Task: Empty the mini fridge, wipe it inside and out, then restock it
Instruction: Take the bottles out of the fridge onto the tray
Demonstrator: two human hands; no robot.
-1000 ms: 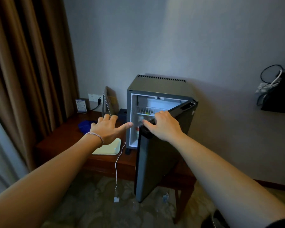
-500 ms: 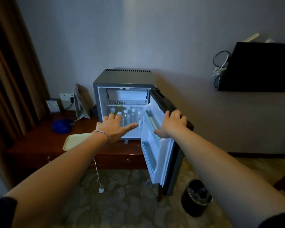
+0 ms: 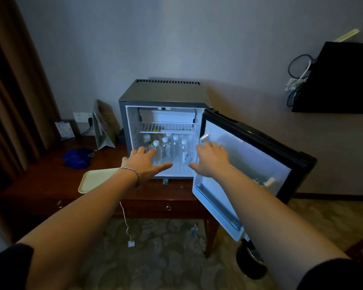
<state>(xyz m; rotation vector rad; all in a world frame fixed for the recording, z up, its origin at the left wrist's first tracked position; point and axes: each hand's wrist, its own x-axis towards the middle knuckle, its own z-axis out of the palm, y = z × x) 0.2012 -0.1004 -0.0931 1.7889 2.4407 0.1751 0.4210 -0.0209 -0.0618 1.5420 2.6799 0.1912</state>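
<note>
From the head camera, the mini fridge [image 3: 161,95] stands on a dark wooden table [image 3: 40,185] against the far wall, its door [image 3: 249,164] swung wide to the right so the white inside faces the person. Both hands are stretched toward the opening with fingers spread and flat, holding nothing. The left hand [image 3: 144,163] is in front of the lower compartment, its fingertips right at the nearest of the water bottles [image 3: 166,147]; whether they touch cannot be told. The right hand [image 3: 212,159] is further right, at the edge where the opening meets the door, beside the rightmost bottle. The bottles stand upright on the fridge floor, long axis vertical, just beyond and slightly above the fingers, so a reach goes straight forward and a grip would close round a bottle's side. The left hand looks nearer to the bunch, though the right is close to the end bottle. Counted by white caps, five bottles show clearly; more may hide behind. One wire shelf [image 3: 166,127] sits above them, with something small and yellow on it. On the table to the left lie one pale tray [image 3: 94,181] and one blue cloth [image 3: 77,158]; the tray seems the likely place to set the bottles.
</note>
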